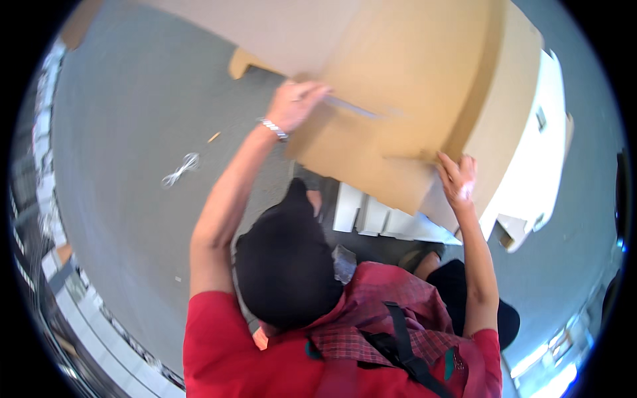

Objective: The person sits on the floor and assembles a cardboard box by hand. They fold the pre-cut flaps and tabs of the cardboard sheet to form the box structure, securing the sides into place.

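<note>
A large brown cardboard sheet with a crease near its right side fills the upper middle, tilted up in front of me and partly blurred. My left hand, with a metal bracelet at the wrist, is closed at the sheet's left edge. From its fingertips a pale bluish strip runs over the cardboard; blur hides whether it is a slot or a thin object. My right hand pinches the cardboard near its lower right edge. White panels show beneath the sheet, close to my feet.
Another white panel with cutouts lies beyond the cardboard on the right. On the grey floor to the left are a bundled white cord and a small orange-brown stick. Pale stacked items line the far left rim.
</note>
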Available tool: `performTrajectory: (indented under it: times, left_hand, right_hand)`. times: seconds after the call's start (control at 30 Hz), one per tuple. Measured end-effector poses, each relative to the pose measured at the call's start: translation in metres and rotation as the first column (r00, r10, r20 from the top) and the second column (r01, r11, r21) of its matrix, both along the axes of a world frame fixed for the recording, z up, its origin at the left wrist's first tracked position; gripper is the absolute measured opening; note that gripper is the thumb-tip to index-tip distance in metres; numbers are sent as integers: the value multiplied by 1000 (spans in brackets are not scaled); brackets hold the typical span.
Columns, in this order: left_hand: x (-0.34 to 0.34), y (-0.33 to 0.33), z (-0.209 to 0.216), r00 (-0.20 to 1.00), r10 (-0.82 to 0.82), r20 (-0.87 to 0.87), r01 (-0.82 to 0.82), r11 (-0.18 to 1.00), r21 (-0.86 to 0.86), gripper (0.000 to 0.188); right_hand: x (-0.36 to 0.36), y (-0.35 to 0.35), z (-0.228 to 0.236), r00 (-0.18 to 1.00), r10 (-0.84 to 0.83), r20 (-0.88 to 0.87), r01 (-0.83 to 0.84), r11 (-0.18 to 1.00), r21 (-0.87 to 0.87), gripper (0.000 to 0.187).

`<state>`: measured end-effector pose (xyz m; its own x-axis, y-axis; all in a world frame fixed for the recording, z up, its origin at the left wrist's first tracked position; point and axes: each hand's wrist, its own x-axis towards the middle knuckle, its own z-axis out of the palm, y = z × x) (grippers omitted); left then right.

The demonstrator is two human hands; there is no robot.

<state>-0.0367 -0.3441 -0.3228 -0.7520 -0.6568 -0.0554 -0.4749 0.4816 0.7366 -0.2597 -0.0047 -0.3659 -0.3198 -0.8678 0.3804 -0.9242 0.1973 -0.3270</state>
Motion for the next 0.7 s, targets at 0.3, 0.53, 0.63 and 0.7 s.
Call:
performTrajectory:
  times: [0.3, 0.53, 0.63, 0.7]
  left_hand:
    - [-22, -45, 53, 987, 137, 81, -157, 926, 343, 36]
    - [-19, -67, 116, 959, 219, 182, -270, 900, 341, 63]
    - [-18, -73, 131, 956, 220, 192, -278, 884, 375, 67]
    - [-21, -67, 135, 950, 242, 195, -297, 892, 340, 63]
  right_hand:
    - [-23, -29, 79, 990, 4, -139, -23, 990, -136, 47]
    - [-25, -32, 111, 916, 374, -144, -358, 926, 122, 75]
    - [-9, -25, 96, 917, 369, -153, -343, 923, 174, 90]
    - [-1, -27, 88, 940, 295, -174, -281, 954, 100, 98]
